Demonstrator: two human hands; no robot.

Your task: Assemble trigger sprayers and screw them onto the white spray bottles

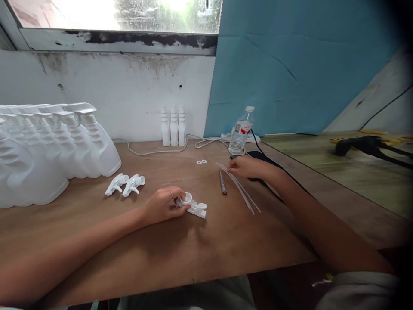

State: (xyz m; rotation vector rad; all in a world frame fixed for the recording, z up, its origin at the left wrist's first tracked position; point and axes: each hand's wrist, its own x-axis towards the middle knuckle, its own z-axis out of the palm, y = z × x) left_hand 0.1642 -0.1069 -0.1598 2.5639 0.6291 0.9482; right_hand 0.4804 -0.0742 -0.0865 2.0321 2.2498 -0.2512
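A white trigger spray head [196, 209] lies in the pinch of my left hand [166, 204], its round collar turned up by my fingers and its body low over the table. My right hand [243, 166] reaches out to several thin whitish plastic tubes [241, 191]. Its fingertips are closed at the upper part of one tube. Just left of the tubes lies a marker pen [223, 183]. Two small white washers [201, 162] rest behind it. Another pair of white spray heads [125, 185] lies left of my left hand.
Large white spray bottles [93, 142] stand in a row at the left. Three slim white bottles [174, 127] are against the wall. A water bottle [240, 131] stands behind my right hand, near a cable [155, 153] and a dark flat object [264, 158]. The table's front edge is close to me.
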